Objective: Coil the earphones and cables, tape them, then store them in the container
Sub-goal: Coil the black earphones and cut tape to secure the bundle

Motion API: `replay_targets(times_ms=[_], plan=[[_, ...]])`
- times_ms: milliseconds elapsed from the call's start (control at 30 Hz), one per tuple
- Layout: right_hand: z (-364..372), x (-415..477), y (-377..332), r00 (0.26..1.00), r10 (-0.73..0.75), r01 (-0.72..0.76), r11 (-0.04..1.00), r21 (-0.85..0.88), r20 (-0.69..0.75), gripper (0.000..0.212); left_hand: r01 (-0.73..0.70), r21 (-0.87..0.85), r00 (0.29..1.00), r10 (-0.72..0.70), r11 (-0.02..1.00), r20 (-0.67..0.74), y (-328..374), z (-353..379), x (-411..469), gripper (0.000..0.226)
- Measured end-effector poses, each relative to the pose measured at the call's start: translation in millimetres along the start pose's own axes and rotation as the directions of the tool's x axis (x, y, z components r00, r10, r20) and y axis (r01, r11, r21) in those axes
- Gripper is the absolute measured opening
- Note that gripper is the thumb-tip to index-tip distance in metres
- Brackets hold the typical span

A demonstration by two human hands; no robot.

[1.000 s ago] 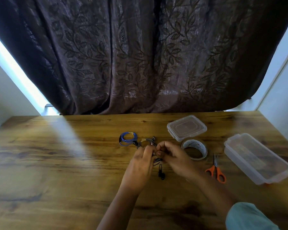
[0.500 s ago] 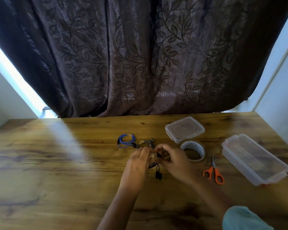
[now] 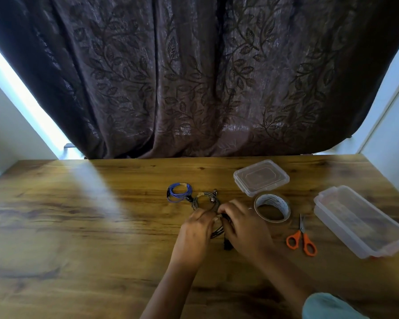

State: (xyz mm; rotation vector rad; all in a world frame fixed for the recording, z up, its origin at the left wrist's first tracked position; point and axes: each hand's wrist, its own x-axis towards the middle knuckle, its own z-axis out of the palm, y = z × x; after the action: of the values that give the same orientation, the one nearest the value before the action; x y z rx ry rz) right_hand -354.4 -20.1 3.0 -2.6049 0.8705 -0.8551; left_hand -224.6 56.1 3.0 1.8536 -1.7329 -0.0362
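From where I stand, the two hands have moved closer together in the last second. The left hand [image 3: 197,229] and the right hand [image 3: 245,226] now sit lower, just over the worktop [image 3: 78,226], and the right one covers more of the bundle than before. The fingers [image 3: 228,208] of both hands are curled and pinch the black earphone coil [image 3: 218,234] between them, and its dark end hangs out below the right palm. A pale spot shows where the fingertips meet. I think it is a piece of tape being pressed around the loops, but it is too small to be sure. If so, this coil is almost bound. The blue coil [image 3: 179,192] and the grey coil [image 3: 195,202] lie just behind the hands, touching each other, and each seems already taped. Nothing is stored yet. The small container [image 3: 260,178] and the long container [image 3: 359,223] are at the right with lids on, so one must first be opened. The tape roll [image 3: 273,200] is just beside the right hand and the scissors [image 3: 301,240] are near.
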Motion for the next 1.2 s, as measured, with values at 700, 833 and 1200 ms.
replay_targets(times_ms=[700, 833, 1200], plan=[[32.1, 1.3, -14.5, 0.985, 0.048, 0.014, 0.934, -0.357, 0.163, 0.034, 0.349, -0.381, 0.931, -0.271, 0.856, 0.244, -38.6, -4.1, -1.0, 0.015], [35.7, 3.2, -21.5, 0.978, 0.083, -0.005, 0.925, -0.379, 0.189, 0.027, 0.358, -0.340, 0.928, -0.291, 0.870, 0.233, -43.6, 0.1, -1.5, 0.014], [43.9, 5.6, -27.7, 0.916, 0.238, -0.105, 0.919, -0.380, 0.322, 0.025, 0.314, -0.161, 0.927, -0.266, 0.936, 0.264, -54.4, 14.7, 0.9, 0.027]])
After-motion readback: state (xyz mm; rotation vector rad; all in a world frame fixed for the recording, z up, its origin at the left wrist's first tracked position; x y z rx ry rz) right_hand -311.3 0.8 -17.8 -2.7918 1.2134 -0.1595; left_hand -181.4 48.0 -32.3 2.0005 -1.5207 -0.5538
